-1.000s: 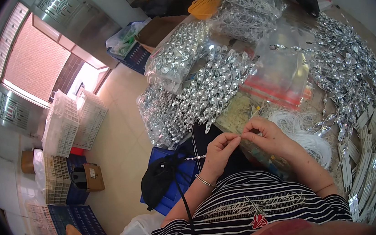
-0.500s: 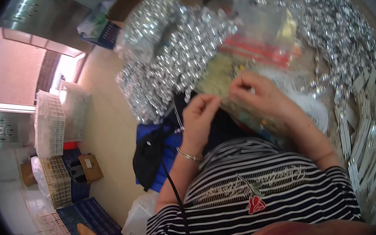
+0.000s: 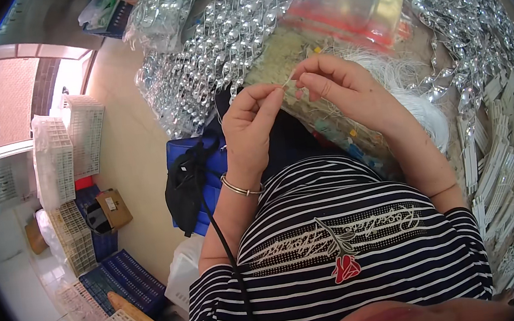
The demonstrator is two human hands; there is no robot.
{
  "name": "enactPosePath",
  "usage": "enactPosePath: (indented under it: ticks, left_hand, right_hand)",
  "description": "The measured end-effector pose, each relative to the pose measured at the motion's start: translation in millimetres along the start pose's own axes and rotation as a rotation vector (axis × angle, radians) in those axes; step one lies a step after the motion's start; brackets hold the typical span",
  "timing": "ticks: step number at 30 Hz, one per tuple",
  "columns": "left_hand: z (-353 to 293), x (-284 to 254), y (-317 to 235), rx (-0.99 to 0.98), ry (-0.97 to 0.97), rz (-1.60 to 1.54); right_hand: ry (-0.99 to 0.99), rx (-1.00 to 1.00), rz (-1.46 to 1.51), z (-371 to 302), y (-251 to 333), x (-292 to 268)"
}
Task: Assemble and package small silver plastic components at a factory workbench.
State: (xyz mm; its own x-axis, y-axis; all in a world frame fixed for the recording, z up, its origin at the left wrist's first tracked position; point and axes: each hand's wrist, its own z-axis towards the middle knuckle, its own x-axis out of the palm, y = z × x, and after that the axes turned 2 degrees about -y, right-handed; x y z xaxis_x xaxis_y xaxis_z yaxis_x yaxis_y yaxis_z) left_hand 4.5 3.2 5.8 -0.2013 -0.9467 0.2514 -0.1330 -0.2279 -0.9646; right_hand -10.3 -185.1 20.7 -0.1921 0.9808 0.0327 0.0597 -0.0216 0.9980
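Observation:
My left hand (image 3: 250,127), with a bangle at the wrist, is closed in a pinch of thumb and forefinger. Close by on its right, my right hand (image 3: 343,89) also pinches, its thumb and forefinger bent together. A short, thin white thread (image 3: 288,81) shows between the two sets of fingertips. Under the hands lies a yellowish-green, worn surface (image 3: 277,55) with scattered bits of thread. A loose bundle of white thread (image 3: 424,108) rests beside my right forearm.
Shiny silver strands (image 3: 218,33) are heaped at the far left of the hands, and more silver strands (image 3: 461,20) at the right. A clear bag with a red band (image 3: 343,23) lies beyond. Whitish strips (image 3: 509,178) pile at right; plastic crates (image 3: 53,160) stand at left.
The view has shifted, and both hands appear higher and a little further left. Their fingertips stay close together, and the thread between them now shows more plainly.

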Motion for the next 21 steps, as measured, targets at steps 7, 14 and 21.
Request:
enactPosePath:
  ticks: [7,14,21]
  left_hand:
    - [1.1,1.0,1.3,-0.022,0.032,0.013]
    - [-1.3,3.8,0.5,-0.043,0.044,0.033]
    - [-5.7,9.6,-0.9,-0.063,0.046,0.186]
  right_hand:
    - [-0.015,0.016,0.044,2.1,-4.6,1.3]
    - [-0.002,-0.003,0.066,1.0,-1.2,3.9]
    - [-0.038,-0.04,0.105,1.9,-0.8,0.2]
